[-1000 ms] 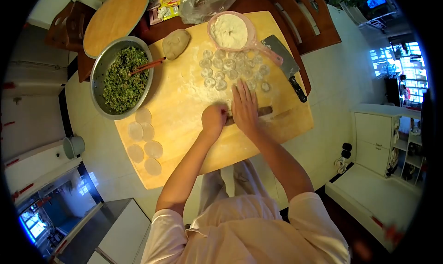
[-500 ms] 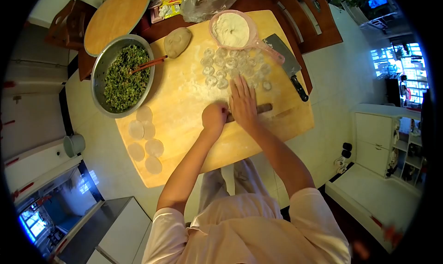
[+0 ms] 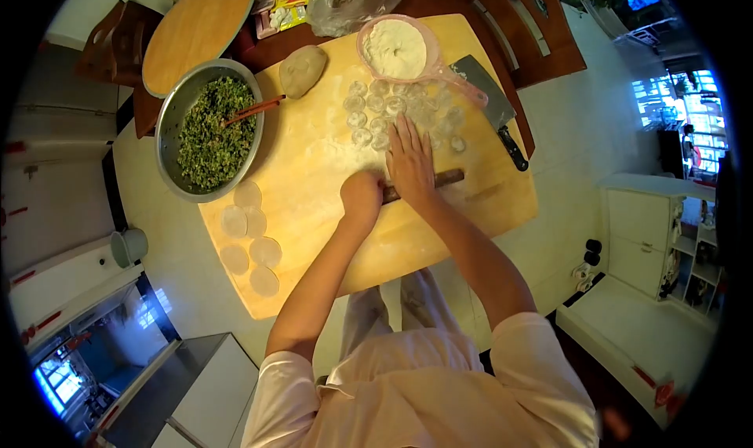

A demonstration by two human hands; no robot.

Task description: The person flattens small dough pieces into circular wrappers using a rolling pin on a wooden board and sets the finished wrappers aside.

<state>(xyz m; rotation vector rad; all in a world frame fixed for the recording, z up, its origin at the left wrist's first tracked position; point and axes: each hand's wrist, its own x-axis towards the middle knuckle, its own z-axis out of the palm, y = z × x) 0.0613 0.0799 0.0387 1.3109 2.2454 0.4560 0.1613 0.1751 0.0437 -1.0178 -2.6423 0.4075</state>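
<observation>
On the floured wooden board (image 3: 298,205), my right hand (image 3: 411,164) lies flat with fingers stretched forward, its palm over a short dark rolling pin (image 3: 449,177). My left hand (image 3: 361,195) is closed beside the pin's left end; what its fingers hold, if anything, is hidden. Just beyond my right fingertips lie several small floured dough pieces (image 3: 357,120), some touching each other. Thin round dough wrappers (image 3: 265,251) rest at the board's left side, a few overlapping.
A steel bowl (image 3: 162,146) of chopped green filling (image 3: 208,138), with red chopsticks (image 3: 255,109), stands at left. Behind are a dough lump (image 3: 303,71) and a pink scoop (image 3: 431,42) of flour (image 3: 394,50). A cleaver (image 3: 484,91) lies at right, its handle near the edge.
My right hand has slid slightly forward over the rolling pin, and the pin has shifted slightly forward too. My left hand stays closed at the pin's left end.
</observation>
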